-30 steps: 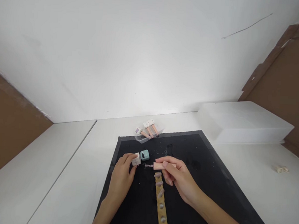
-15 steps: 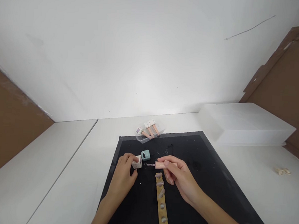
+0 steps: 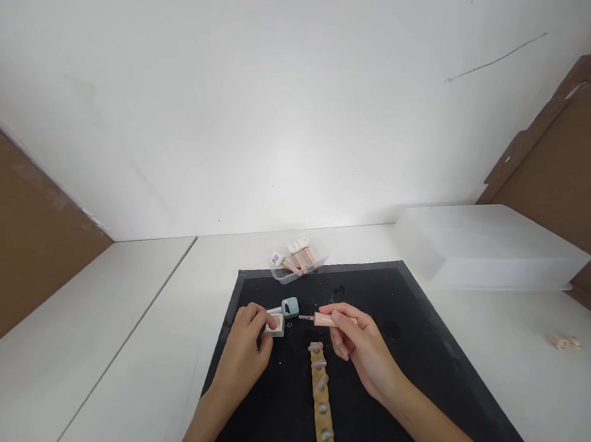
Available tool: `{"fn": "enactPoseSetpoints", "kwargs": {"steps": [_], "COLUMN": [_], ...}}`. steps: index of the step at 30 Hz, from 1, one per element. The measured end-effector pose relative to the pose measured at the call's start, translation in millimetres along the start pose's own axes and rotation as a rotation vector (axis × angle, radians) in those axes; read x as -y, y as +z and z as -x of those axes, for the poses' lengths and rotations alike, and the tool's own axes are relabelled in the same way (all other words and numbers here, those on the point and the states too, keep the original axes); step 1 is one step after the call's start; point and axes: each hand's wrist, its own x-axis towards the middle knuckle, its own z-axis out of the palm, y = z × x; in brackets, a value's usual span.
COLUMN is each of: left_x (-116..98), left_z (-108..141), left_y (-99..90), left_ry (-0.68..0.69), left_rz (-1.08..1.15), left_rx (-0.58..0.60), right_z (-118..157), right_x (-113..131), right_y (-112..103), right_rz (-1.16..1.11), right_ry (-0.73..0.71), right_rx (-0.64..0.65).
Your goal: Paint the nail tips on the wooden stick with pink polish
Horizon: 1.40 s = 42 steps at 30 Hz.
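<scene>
My left hand [image 3: 246, 345] is closed round a small white bottle [image 3: 276, 325] on the black mat. Between the fingers of my right hand [image 3: 356, 335] is a pink-handled brush [image 3: 325, 320], its bristle end pointing left towards a teal square object [image 3: 290, 307]. That teal object sits just behind the white bottle, with a pale stick-like part beside it. Nearer to me lies a yellowish strip [image 3: 322, 419] carrying several small nail tips, the rear ones pinkish, the front ones only grey round mounts.
A clear tray [image 3: 284, 278] with pink-handled white bottles stands at the mat's back edge. A big translucent box [image 3: 503, 260] is at the back right, with small beige items [image 3: 564, 342] before it. The black mat [image 3: 396, 374] covers the middle.
My right hand has shifted the brush slightly right and up. The white bottle is tilted differently in my left hand, and a pale stick-like part now shows behind it.
</scene>
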Motion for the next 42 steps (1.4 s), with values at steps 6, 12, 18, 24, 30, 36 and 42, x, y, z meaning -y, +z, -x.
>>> {"fn": "enactPoseSetpoints", "kwargs": {"steps": [6, 12, 18, 24, 30, 36, 42], "left_x": [-12, -16, -17, -17, -13, -16, -22], "left_z": [7, 20, 25, 22, 20, 18, 18], "left_y": [-4.4, 20.3, 34.6, 33.7, 23.6, 19.8, 15.5], "left_ry": [0.029, 0.015, 0.031, -0.013, 0.029, 0.045, -0.08], "left_rz": [0.24, 0.382, 0.483, 0.548, 0.512, 0.545, 0.611], "left_rx": [0.108, 0.35, 0.495, 0.555, 0.628, 0.687, 0.677], "right_z": [-5, -6, -6, -6, -10, -11, -8], "right_x": [4, 4, 1, 2, 5, 9, 16], "right_y": [-4, -3, -4, -5, -9, -13, -13], "right_rz": [-0.1, -0.155, -0.147, -0.165, -0.17, -0.186, -0.173], "right_ry": [-0.024, -0.04, -0.039, -0.04, -0.08, -0.111, -0.166], "right_rx": [-0.058, -0.111, -0.086, -0.085, -0.109, -0.086, -0.032]}}
